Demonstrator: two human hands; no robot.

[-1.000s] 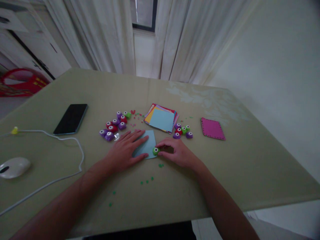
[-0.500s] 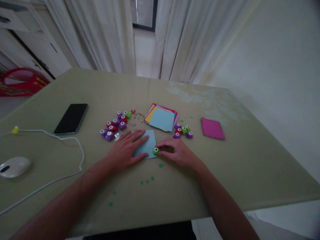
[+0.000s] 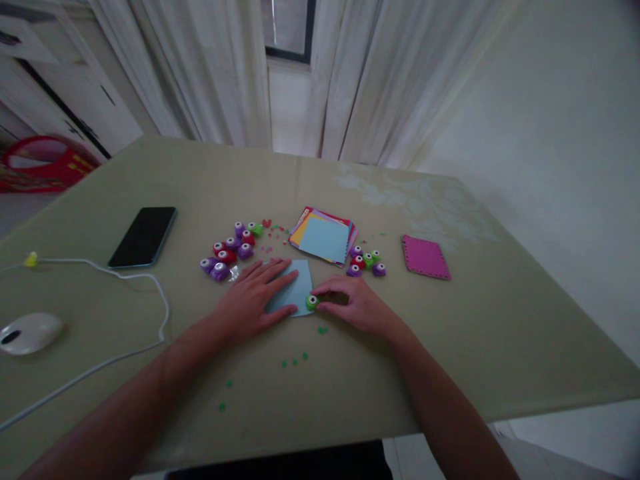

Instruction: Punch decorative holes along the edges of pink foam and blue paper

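My left hand [image 3: 253,297] lies flat with fingers spread on a light blue paper square [image 3: 300,290] on the table. My right hand [image 3: 353,303] pinches a small green paper punch [image 3: 312,302] at the paper's lower right edge. A stack of coloured paper squares [image 3: 324,237] lies just beyond the hands.
Small punches lie in a group [image 3: 231,251] to the left and another group [image 3: 366,261] to the right. A pink card [image 3: 425,257] sits further right. A black phone [image 3: 143,236], a white cable [image 3: 125,277] and a mouse [image 3: 30,333] are at the left. Green paper bits [image 3: 295,362] dot the olive table [image 3: 500,320].
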